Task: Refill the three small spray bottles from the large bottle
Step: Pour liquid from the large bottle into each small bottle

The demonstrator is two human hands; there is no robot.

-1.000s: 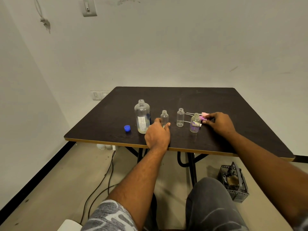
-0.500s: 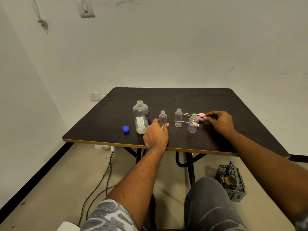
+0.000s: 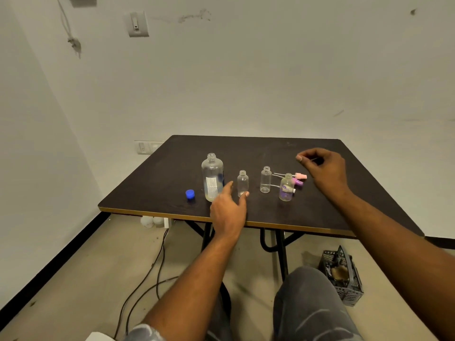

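At the left of the dark table (image 3: 152, 193) a blue cap (image 3: 189, 194) lies by itself, just beside the large bottle (image 3: 212, 178). That bottle stands upright with its neck open, and only a shallow layer of pale liquid shows near its base.

Right of it, in the lower middle of the frame, the left hand (image 3: 227, 209) hovers low with its fingers spread and straight, gripping nothing. Its forefinger points toward the large bottle and its thumb reaches the foot of the first small bottle (image 3: 242, 183).

Further right stand the second small bottle (image 3: 265, 179) and the third small bottle (image 3: 286, 187), which has a purple label. All three are upright, uncapped and apparently empty. Behind them the spray heads (image 3: 299, 178) lie flat with their tubes pointing left.

At the right, the right hand (image 3: 325, 168) hangs above the table with its fingers loosely curled, and nothing can be made out in it.

The uncapping looks finished and the pouring not yet begun. The next move probably calls for a firm grip on the large bottle, a steadying hold on one small bottle and a slow tilt, since the mouths are narrow.
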